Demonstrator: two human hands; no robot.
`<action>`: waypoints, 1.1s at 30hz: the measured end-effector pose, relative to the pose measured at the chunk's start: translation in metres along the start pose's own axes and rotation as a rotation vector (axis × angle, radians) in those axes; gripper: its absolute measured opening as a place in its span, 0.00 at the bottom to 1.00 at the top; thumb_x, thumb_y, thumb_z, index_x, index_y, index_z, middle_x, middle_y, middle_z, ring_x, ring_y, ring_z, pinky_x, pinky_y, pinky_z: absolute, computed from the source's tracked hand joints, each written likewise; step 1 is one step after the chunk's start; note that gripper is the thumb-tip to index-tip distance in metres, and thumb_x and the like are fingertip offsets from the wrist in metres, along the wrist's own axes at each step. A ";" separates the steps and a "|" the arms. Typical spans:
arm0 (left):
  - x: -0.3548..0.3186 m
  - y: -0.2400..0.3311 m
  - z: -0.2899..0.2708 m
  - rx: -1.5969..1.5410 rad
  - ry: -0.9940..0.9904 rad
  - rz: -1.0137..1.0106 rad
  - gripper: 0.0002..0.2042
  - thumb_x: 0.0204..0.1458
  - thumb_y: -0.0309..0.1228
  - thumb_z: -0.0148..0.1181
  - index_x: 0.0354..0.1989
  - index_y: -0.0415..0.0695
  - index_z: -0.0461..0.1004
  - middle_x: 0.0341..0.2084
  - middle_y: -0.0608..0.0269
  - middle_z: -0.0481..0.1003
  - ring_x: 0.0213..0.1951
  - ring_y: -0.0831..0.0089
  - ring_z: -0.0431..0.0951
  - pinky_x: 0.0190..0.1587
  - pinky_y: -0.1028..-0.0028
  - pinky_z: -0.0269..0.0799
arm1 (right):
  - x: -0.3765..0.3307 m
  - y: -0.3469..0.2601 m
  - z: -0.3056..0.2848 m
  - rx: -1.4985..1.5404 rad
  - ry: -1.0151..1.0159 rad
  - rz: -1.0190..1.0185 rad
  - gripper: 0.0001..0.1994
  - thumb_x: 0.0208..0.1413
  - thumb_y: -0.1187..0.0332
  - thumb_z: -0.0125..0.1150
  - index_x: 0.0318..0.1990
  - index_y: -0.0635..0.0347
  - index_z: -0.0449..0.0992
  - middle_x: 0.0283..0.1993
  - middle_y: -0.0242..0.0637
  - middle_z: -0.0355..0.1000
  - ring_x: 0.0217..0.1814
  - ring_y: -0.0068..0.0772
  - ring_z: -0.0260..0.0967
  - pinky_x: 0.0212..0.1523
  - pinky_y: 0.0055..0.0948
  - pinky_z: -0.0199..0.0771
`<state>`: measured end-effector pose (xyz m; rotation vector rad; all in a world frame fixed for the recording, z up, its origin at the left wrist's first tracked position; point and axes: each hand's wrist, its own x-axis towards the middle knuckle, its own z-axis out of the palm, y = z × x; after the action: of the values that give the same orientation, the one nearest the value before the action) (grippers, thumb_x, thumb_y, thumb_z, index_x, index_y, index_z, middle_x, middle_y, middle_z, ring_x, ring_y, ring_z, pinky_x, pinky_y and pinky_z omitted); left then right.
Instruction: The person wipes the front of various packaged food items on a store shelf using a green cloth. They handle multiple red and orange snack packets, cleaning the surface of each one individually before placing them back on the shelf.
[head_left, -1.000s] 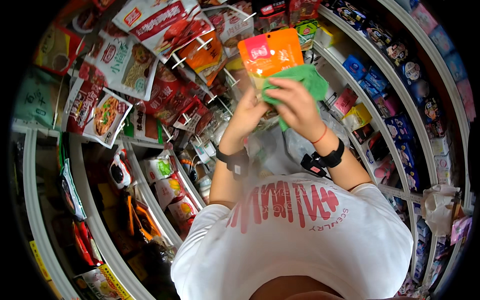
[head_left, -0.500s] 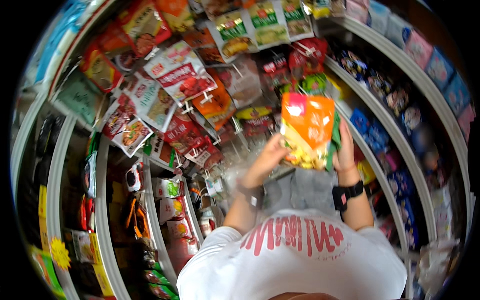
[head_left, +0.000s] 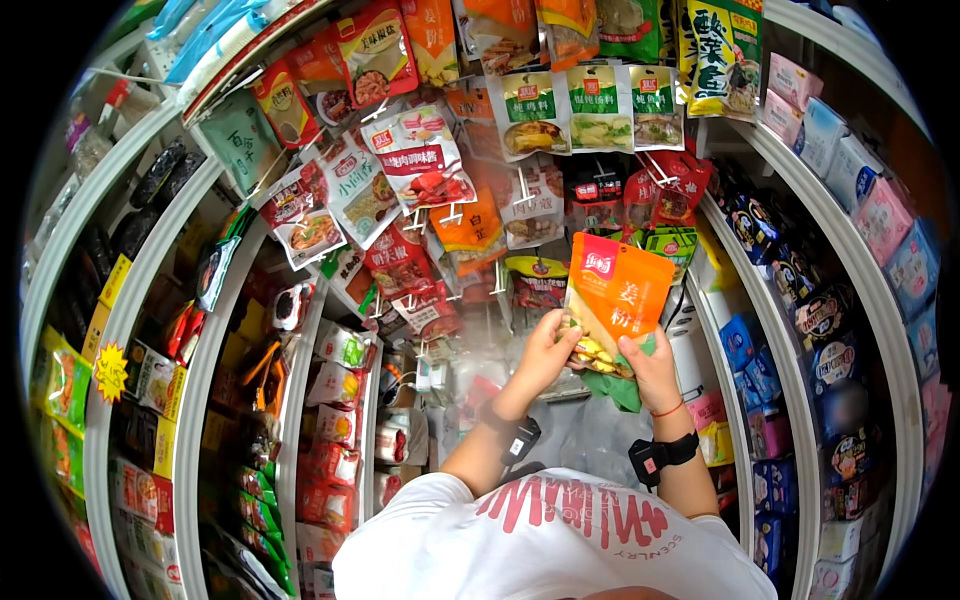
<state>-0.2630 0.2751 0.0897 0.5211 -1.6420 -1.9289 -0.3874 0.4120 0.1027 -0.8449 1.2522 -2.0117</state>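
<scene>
Orange foil-look pouch [head_left: 618,292], flat and rectangular, glossy face with a red corner patch and a printed picture of yellow pieces along its lower edge; held upright at chest height in front of the display, just below the hanging packets. Green packet [head_left: 632,385], thin and crinkled, tucked directly behind the pouch, only its lower edge and a corner showing.

Left hand [head_left: 545,355]: fingers curled round the pouch's lower left edge, gripping it. Right hand [head_left: 652,372]: closed on the pouch's lower right corner, thumb across the front, the green packet pinched behind; red thread bracelet at the wrist. Black wristbands [head_left: 663,455] on both forearms.

Peg rack [head_left: 500,200]: white wire hooks carrying overlapping glossy sachets in red, orange, white and green, most with food pictures. White curved shelves [head_left: 800,330] to the right hold small blue, pink and dark boxes and packets; shelves [head_left: 200,360] to the left hold red and green bags with yellow price tags. White T-shirt [head_left: 560,540] with red print below.
</scene>
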 end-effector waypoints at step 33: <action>0.218 0.232 -0.122 -0.225 0.215 0.573 0.31 0.56 0.31 0.55 0.65 0.34 0.50 0.51 0.53 0.66 0.50 0.69 0.69 0.58 0.69 0.63 | 0.127 -0.003 0.052 -0.181 -0.005 -0.124 0.16 0.56 0.64 0.60 0.46 0.67 0.71 0.44 0.32 0.72 0.43 0.20 0.67 0.46 0.23 0.67</action>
<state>-0.3210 0.0200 0.3085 0.1349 -1.2437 -1.5383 -0.4239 0.2879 0.1483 -1.0356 1.4264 -2.0113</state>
